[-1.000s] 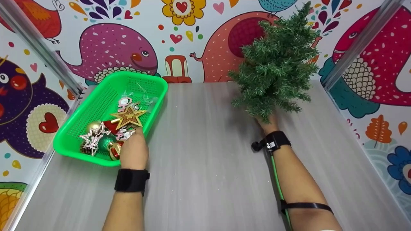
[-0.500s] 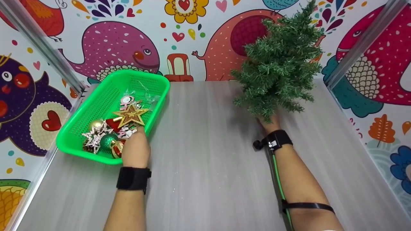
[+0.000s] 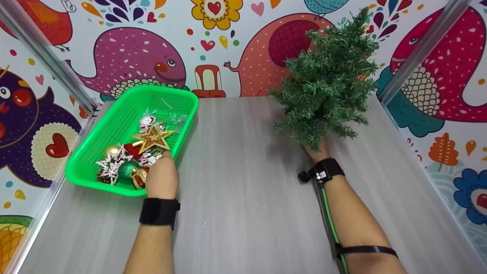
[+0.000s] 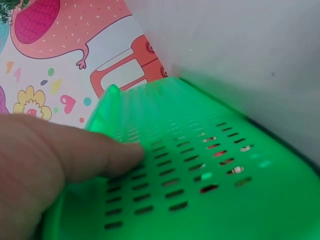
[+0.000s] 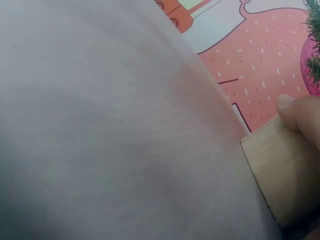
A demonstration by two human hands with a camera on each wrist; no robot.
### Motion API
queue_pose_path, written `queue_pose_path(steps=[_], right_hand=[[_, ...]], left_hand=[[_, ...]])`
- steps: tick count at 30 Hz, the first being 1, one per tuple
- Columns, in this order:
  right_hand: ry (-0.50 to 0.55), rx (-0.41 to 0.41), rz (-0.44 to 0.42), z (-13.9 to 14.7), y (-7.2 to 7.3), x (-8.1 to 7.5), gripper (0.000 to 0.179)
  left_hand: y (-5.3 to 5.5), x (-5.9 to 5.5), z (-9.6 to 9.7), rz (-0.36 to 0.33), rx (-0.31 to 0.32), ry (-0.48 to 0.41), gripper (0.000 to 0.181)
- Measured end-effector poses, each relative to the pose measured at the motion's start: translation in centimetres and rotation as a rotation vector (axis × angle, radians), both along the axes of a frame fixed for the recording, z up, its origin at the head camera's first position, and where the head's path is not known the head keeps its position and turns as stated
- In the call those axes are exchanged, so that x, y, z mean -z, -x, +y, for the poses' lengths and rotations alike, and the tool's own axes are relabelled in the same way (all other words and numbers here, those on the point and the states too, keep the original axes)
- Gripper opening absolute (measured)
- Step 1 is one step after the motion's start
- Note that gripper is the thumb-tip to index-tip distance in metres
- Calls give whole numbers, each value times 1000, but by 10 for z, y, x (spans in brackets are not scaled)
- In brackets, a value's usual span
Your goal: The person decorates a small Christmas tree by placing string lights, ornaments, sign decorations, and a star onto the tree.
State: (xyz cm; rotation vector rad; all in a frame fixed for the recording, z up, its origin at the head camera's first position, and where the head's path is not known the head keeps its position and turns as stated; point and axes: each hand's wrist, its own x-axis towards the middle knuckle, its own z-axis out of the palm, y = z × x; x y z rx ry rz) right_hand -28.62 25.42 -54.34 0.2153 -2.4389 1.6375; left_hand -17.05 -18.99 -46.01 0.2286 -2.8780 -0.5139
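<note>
My left hand (image 3: 163,177) grips the near right rim of a green plastic basket (image 3: 89,142), its thumb (image 4: 107,155) lying on the slotted outer wall in the left wrist view. Inside the basket are a gold star (image 3: 153,138), a silvery star (image 3: 110,167), a green ball (image 3: 128,170), a red and gold ornament (image 3: 140,178) and a gold ball (image 3: 112,151). On the right, a small artificial Christmas tree (image 3: 327,85) stands upright. My right hand (image 3: 319,150) holds its wooden base (image 5: 282,170), thumb against the wood; the other fingers are mostly hidden.
Both objects are on a grey tabletop (image 3: 236,182). Behind it rises a patterned back wall (image 3: 213,45), with side panels and metal corner posts (image 3: 422,53). Clear plastic wrapping (image 3: 173,116) lies in the basket's far end.
The tree and right hand have come slightly toward me. My left hand stays at the basket rim with barely any shift. The head view sways a little.
</note>
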Motion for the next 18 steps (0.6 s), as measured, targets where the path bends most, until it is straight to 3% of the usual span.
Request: queue_pose_path(steps=[3,7,10,13,16,18], right_hand=[[11,-19,27,-2,-4,2,83],[52,-13,-93,-5,-15,-1,83],[54,-20,-109,-7,-20,-3,75],[46,-27,-218,-7,-28,-7,81],[14,-1,-419,-6,-40,-12,100],[5,0,-435,-7,-44,-11,104]], left_hand=[[0,3,2,14,-1,-1,18],[-1,4,6,34,-3,-3,14],[-1,2,9,35,-4,-7,14],[-2,1,12,34,-1,-5,15],[-2,0,15,29,4,2,24],[-2,0,17,25,6,7,31]])
